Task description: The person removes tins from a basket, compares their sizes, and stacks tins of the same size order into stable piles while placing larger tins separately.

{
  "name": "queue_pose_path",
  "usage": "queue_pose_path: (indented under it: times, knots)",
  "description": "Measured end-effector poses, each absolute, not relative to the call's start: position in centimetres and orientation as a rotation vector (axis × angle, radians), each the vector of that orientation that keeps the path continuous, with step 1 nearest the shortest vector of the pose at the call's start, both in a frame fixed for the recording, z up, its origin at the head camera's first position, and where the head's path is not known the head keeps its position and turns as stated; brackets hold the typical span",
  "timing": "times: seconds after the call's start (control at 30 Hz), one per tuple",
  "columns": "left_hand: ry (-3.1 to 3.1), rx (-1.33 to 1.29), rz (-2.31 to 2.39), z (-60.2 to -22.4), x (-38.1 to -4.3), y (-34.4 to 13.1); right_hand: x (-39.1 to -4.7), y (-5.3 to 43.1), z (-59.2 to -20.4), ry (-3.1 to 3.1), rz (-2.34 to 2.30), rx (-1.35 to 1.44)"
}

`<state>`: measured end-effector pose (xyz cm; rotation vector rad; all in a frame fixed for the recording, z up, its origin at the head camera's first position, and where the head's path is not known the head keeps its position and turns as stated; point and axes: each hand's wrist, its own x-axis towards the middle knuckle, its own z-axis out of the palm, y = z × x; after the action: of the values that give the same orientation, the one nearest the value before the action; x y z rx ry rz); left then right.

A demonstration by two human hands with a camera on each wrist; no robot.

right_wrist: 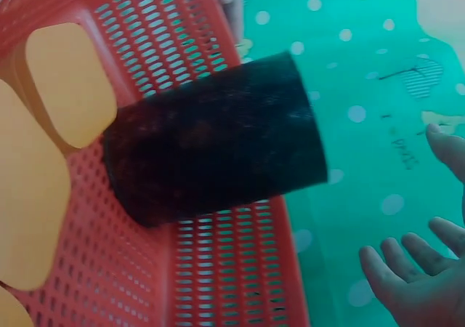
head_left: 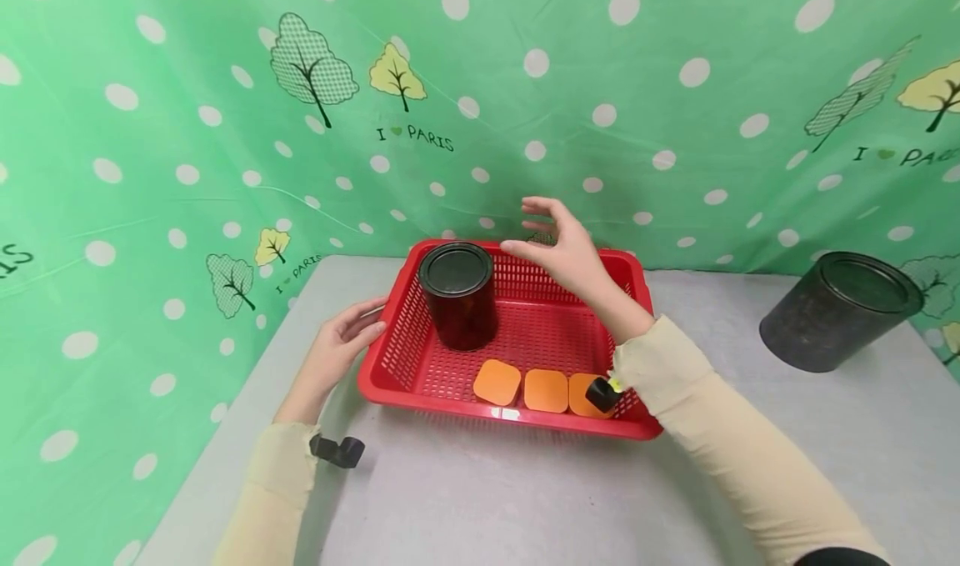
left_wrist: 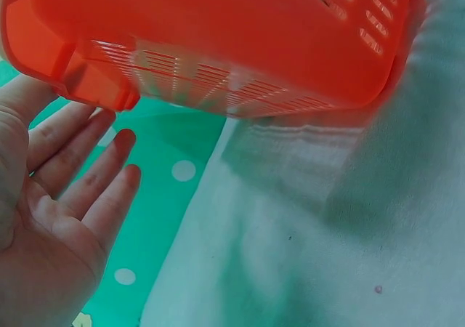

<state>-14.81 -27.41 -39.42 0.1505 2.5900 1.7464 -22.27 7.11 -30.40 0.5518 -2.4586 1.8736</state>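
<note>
A red plastic basket (head_left: pixel 525 326) with slotted walls stands on the table. Inside it, on the left, is a black can (head_left: pixel 459 299), upright with its lid on. Along the basket's front wall sit three orange rounded-square pieces (head_left: pixel 546 391). My left hand (head_left: pixel 343 345) is at the basket's left rim, touching it; the left wrist view shows the fingers (left_wrist: pixel 109 174) fairly straight below the rim. Above the back of the basket, right of the can, my right hand (head_left: pixel 562 249) is raised with thumb and fingers apart, holding nothing. The right wrist view shows a gap between it and the can (right_wrist: pixel 218 138).
A second black can (head_left: pixel 840 312) stands on the table to the right, apart from the basket. Behind the grey-white table (head_left: pixel 480 491) hangs a green curtain (head_left: pixel 480 116) with white dots and printed trees. Both wrists wear small black cameras.
</note>
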Motion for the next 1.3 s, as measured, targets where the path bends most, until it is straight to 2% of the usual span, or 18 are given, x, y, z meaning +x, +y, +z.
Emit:
queue_pose_path:
  times: [0.47, 0.93, 1.3]
  knots:
    - [2.592, 0.162, 1.751, -39.6, -14.8, -27.4, -23.2, 5.0, -32.6, -2.655, 1.860, 0.748]
    - [2.581, 0.151, 1.750, -39.6, -14.8, -27.4, -23.2, 3.7, -33.2, -2.794, 1.804, 0.875]
    - [2.592, 0.155, 1.745, -39.4, -14.6, -27.4, -23.1, 3.2, -33.4, -2.836, 1.728, 0.854]
